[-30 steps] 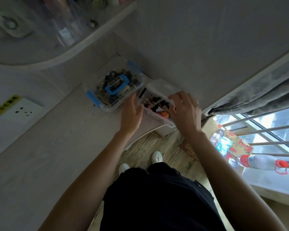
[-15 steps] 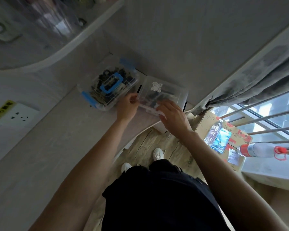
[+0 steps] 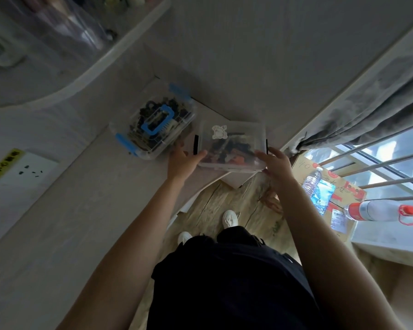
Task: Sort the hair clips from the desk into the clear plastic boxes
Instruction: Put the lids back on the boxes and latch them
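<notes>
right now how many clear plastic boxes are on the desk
2. The blue-handled box sits near the desk's back corner; the stickered box is beside it at the desk edge, held between the left hand and right hand.

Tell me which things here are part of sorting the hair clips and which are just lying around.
Part of the job:
box with the sticker lid, held by left hand and right hand
box with the blue handle
desk

Lying about:
water bottle
cardboard box
curtain
wall socket
</notes>
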{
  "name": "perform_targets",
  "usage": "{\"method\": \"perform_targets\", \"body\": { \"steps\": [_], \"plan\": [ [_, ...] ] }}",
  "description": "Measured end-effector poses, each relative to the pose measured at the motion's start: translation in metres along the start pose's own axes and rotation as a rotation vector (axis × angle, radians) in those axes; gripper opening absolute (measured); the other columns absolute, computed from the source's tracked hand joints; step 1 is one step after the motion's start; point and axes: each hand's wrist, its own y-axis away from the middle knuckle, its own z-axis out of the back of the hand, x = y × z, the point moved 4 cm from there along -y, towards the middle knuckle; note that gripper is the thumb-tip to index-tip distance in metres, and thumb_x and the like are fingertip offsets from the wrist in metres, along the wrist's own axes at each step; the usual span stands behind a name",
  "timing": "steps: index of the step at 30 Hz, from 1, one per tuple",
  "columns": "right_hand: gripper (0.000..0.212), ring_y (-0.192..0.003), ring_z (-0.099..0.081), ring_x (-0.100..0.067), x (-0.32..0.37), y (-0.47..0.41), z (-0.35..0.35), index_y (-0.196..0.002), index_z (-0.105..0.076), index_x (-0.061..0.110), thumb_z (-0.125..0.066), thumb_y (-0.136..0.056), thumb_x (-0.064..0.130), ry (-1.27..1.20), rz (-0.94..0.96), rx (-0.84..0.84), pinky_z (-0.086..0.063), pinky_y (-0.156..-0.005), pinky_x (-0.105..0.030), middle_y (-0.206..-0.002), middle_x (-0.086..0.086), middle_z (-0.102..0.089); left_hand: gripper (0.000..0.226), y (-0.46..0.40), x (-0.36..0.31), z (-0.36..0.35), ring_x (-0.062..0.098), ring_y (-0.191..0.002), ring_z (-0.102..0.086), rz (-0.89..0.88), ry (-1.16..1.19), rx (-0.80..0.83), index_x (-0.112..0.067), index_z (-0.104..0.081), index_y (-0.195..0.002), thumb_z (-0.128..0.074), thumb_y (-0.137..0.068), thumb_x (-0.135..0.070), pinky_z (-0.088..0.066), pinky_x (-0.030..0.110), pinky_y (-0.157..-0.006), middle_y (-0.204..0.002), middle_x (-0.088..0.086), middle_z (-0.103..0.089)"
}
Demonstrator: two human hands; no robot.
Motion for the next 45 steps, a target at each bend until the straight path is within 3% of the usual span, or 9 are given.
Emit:
{"method": "perform_targets", "body": {
  "steps": [6, 9, 11, 20, 25, 29, 35, 42, 45],
  "plan": [
    [0.032, -0.084, -0.057, -0.014, 0.005, 0.005, -0.001, -0.111, -0.066, 0.011, -0.068, -0.080, 0.015, 0.196, 0.235, -0.125, -0.040, -0.073, -0.024, -0.095, -0.002, -0.066, 0.031, 0.005, -0.005, -0.009, 0.024, -0.102, -0.063, -0.011, 0.213, 0.031, -0.008, -0.063, -0.114, -0.065, -0.084, -0.016, -0.050, 0.027, -0.078, -0.102, 0.004, -0.066],
    [0.025, -0.076, -0.056, -0.012, 0.003, 0.009, -0.002, -0.108, -0.067, 0.017, -0.064, -0.083, 0.020, 0.295, 0.349, -0.181, -0.038, -0.061, -0.019, -0.093, -0.002, -0.068, 0.031, 0.008, -0.008, -0.011, 0.017, -0.098, -0.065, -0.130, 0.146, -0.056, -0.010, -0.065, -0.115, -0.064, -0.084, -0.011, -0.053, 0.030, -0.084, -0.107, 0.005, -0.070],
    [0.025, -0.073, -0.054, -0.014, 0.001, 0.008, -0.003, -0.109, -0.066, 0.017, -0.061, -0.085, 0.021, 0.340, 0.395, -0.196, -0.035, -0.057, -0.014, -0.097, -0.007, -0.069, 0.037, 0.008, -0.007, -0.014, 0.007, -0.089, -0.064, -0.189, 0.065, -0.095, -0.015, -0.061, -0.123, -0.062, -0.085, -0.013, -0.052, 0.020, -0.079, -0.109, 0.001, -0.069],
    [0.041, -0.081, -0.049, -0.013, -0.001, 0.011, -0.007, -0.134, -0.047, 0.030, -0.048, -0.094, 0.025, 0.543, 0.553, -0.250, -0.038, -0.077, -0.027, -0.108, -0.007, -0.058, 0.039, 0.003, -0.005, -0.017, 0.017, -0.092, -0.061, -0.353, -0.325, -0.185, -0.021, -0.053, -0.130, -0.053, -0.091, -0.026, -0.054, 0.036, -0.083, -0.114, 0.009, -0.059],
    [0.049, -0.103, -0.057, -0.025, 0.005, 0.018, -0.002, -0.141, -0.035, 0.030, -0.046, -0.094, 0.024, 0.588, 0.574, -0.103, -0.040, -0.079, -0.029, -0.123, -0.009, -0.059, 0.036, 0.025, -0.019, -0.006, 0.011, -0.094, -0.063, -0.408, -0.312, -0.079, -0.023, -0.054, -0.128, -0.054, -0.092, -0.026, -0.055, 0.031, -0.084, -0.112, 0.003, -0.066],
    [0.044, -0.103, -0.057, -0.020, 0.026, 0.046, -0.001, -0.127, -0.044, 0.020, -0.054, -0.085, 0.031, 0.349, 0.628, -0.063, -0.051, -0.084, -0.044, -0.116, 0.003, -0.058, 0.033, 0.073, -0.037, 0.025, -0.001, -0.085, -0.064, -0.488, 0.021, -0.178, -0.015, -0.059, -0.120, -0.063, -0.088, -0.022, -0.053, 0.014, -0.072, -0.098, -0.007, -0.067],
    [0.049, -0.091, -0.055, 0.007, 0.083, 0.068, -0.063, -0.123, -0.046, 0.019, -0.052, -0.081, 0.045, 0.274, 0.862, 0.236, -0.044, -0.070, -0.008, -0.111, 0.011, -0.057, 0.039, 0.093, -0.034, 0.084, -0.008, -0.079, -0.062, -0.407, 0.249, -0.559, -0.004, -0.060, -0.117, -0.061, -0.084, -0.024, -0.049, 0.009, -0.070, -0.100, 0.005, -0.067],
    [0.057, -0.120, -0.049, -0.008, 0.130, 0.046, -0.150, -0.138, -0.042, 0.015, -0.054, -0.083, 0.027, 0.393, 0.970, 0.569, -0.038, -0.094, -0.009, -0.132, 0.004, -0.052, 0.041, 0.080, -0.035, 0.117, -0.017, -0.081, -0.057, -0.375, 0.263, -0.623, -0.012, -0.056, -0.123, -0.065, -0.084, -0.018, -0.043, 0.002, -0.067, -0.108, 0.006, -0.060],
    [0.051, -0.109, -0.048, 0.000, 0.138, 0.039, -0.170, -0.140, -0.040, 0.021, -0.051, -0.090, 0.015, 0.439, 0.968, 0.629, -0.036, -0.093, -0.009, -0.121, 0.013, -0.053, 0.044, 0.066, -0.030, 0.126, -0.006, -0.090, -0.059, -0.360, 0.210, -0.620, -0.012, -0.053, -0.128, -0.065, -0.086, -0.022, -0.043, 0.002, -0.073, -0.117, 0.010, -0.062]
  ]
}}
